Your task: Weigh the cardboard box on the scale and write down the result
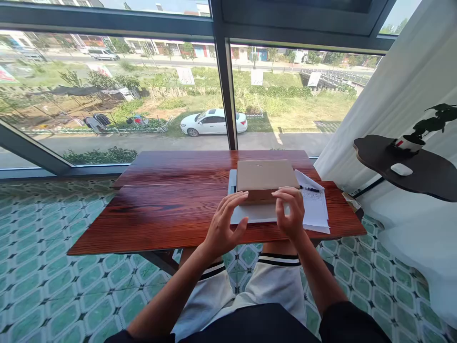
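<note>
A closed brown cardboard box (266,174) lies on the table in front of me. My left hand (225,223) hovers by its near left corner, thumb and fingers spread, nothing held. Near the front right corner is my right hand (291,212), its fingers curved and a gap showing between thumb and forefinger. I cannot tell whether either hand touches the cardboard. Under the box is a flat pale grey thing (255,215), mostly covered, its kind unclear. White papers (316,212) with print lie to the right, and a black pen (310,189) rests on them.
The reddish-brown wooden table (160,209) stands against a large window. At the right, a dark wavy-edged side table (378,152) holds a potted plant (410,142) and a white computer mouse (402,169). A white curtain (360,114) hangs behind it.
</note>
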The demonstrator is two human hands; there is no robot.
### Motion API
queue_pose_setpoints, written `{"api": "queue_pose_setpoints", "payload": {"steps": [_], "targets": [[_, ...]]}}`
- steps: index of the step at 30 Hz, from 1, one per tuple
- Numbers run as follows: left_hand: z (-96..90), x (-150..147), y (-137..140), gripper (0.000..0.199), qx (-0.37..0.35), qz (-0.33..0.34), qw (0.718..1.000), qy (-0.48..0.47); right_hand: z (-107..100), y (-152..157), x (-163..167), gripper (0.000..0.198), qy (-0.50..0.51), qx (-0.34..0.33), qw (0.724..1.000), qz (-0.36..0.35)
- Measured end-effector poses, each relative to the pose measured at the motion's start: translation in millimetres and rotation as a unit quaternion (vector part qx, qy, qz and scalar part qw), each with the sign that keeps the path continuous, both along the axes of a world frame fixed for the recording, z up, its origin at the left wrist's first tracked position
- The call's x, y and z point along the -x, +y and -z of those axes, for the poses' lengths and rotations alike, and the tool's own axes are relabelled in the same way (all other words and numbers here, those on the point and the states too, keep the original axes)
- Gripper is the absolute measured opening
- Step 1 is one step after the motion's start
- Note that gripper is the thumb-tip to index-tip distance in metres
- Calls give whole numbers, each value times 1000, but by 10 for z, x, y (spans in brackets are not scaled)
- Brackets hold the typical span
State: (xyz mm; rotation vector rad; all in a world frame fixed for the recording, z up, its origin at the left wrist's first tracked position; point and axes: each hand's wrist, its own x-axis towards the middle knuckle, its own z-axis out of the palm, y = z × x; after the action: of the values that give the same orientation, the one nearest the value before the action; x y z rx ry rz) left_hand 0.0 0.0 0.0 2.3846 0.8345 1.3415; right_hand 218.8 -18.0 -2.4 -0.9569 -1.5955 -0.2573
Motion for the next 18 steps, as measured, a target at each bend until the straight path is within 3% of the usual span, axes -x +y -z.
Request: {"api": "queue_pose_setpoints", "payload": {"steps": [1, 3, 6, 11, 14, 18], "targets": [[28, -24, 42, 53, 4, -28, 1000, -3, 44, 74, -90, 26, -10, -50, 996, 67], [99, -72, 145, 55, 23, -78, 997, -5, 137, 209, -261, 26, -19, -88, 983, 157], [234, -133, 333, 54, 32, -132, 991, -5, 288, 356, -440, 23, 63, -80, 972, 212], [405, -153, 572, 48, 46, -166, 985, 3, 625, 451, -509, 25, 99, -32, 964, 244], [448, -127, 603, 45, 100, -149, 984, 3, 786, 421, -485, 27, 77, 0, 971, 225], [482, -93, 574, 45, 146, -112, 983, 2, 846, 351, -464, 31, 85, -7, 972, 217]]}}
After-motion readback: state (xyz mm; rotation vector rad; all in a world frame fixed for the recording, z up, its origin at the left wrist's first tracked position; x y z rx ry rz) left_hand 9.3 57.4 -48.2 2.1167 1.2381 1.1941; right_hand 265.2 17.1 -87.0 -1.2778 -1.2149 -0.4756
